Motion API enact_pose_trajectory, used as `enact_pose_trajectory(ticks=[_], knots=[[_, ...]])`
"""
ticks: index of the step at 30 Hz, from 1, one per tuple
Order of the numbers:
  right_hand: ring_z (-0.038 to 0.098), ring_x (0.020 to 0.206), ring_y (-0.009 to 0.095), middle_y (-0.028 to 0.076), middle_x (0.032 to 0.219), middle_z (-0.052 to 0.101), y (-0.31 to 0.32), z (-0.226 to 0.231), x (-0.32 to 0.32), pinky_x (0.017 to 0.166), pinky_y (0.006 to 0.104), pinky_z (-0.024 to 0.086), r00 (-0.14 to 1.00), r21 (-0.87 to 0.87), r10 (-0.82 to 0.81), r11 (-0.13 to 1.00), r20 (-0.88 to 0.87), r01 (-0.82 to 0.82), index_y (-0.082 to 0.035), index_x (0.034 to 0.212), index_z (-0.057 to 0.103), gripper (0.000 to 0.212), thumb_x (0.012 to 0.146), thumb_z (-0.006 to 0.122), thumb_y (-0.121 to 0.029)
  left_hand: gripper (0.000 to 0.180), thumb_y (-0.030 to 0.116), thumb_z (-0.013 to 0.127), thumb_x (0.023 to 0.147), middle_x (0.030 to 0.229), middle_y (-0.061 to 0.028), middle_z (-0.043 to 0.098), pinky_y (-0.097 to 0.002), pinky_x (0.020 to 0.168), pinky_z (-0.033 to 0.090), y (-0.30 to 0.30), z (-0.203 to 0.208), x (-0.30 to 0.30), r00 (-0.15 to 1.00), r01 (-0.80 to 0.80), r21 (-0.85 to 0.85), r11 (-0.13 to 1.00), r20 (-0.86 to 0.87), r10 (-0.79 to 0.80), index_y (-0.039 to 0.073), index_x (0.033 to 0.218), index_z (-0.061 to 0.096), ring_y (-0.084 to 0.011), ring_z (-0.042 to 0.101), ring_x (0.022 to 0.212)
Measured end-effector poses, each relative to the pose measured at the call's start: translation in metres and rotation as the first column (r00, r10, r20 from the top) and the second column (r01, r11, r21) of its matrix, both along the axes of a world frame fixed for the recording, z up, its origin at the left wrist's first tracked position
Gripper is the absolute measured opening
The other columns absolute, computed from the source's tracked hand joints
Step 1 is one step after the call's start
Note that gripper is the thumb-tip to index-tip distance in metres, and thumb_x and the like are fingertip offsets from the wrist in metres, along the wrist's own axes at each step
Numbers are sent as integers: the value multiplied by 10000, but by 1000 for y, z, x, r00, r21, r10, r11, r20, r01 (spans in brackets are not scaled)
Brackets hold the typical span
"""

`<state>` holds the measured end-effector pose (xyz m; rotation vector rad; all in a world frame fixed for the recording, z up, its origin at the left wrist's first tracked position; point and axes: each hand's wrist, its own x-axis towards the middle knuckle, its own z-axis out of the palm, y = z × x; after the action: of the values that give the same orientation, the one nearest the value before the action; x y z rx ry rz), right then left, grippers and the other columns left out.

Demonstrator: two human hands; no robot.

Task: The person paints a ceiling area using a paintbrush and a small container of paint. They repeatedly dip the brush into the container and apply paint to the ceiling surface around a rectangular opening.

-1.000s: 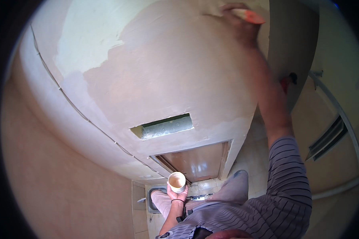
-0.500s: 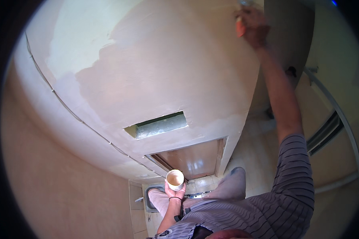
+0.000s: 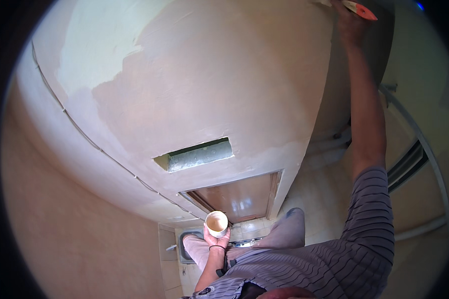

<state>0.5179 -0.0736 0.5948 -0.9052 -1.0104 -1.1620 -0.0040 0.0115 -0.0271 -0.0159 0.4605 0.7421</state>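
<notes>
My left hand (image 3: 217, 241) is wrapped round a small white tub (image 3: 218, 233), held upright low in front of me. A layer of pale cream paint (image 3: 216, 224) shows inside it. High at the upper right, my raised right hand (image 3: 352, 27) is closed on a paintbrush with an orange handle (image 3: 366, 12). The brush points left, toward the upper right corner edge of the painted wall (image 3: 224, 84); its bristles are at the frame's rim, so I cannot tell whether they touch.
A rectangular opening (image 3: 199, 156) cuts into the wall above a brown wooden door (image 3: 239, 198). A thin cable (image 3: 101, 149) runs down the wall's left side. Near my legs is a grey sink (image 3: 187, 255). To the right stands a curved pale metal rail (image 3: 421, 134).
My right hand has moved right and slightly up with the paintbrush, whose orange handle now points right instead of down. The left hand and tub have barely shifted.
</notes>
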Motion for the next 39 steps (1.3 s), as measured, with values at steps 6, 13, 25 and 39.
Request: enact_pose_trajectory(ticks=[6,13,25,39], knots=[[708,947,270,62,1001,737,37,-63,-15,828,355,564,765,-197,-359,827,535,527,-112,912,733,124,799,708,-66,555,582,644,868,1241,-28,670,-490,905,525,-2,7,-3,992,-94,-64,994,-86,88,191,1261,620,-279,631,1139],[701,956,188,29,1036,721,-7,-14,43,841,303,561,975,-450,169,889,144,-87,-84,909,725,117,819,731,-10,559,591,640,868,1247,-23,667,-494,903,528,-3,6,-7,994,-93,-43,995,-59,91,203,1270,615,-281,630,1142],[682,1027,242,95,1015,719,-12,79,42,896,348,523,874,-158,-141,958,465,238,-35,893,692,70,840,736,-43,574,611,635,859,1231,-24,669,-493,889,527,0,6,-3,989,-91,-54,994,-119,84,200,1260,617,-282,635,1123],[697,1028,179,49,1120,731,-28,-30,76,858,304,569,973,-426,-53,892,226,148,-107,885,708,80,845,767,-69,552,597,624,878,1225,-19,670,-495,870,537,-6,3,2,991,-47,-67,997,-126,38,195,1255,619,-284,641,1110]])
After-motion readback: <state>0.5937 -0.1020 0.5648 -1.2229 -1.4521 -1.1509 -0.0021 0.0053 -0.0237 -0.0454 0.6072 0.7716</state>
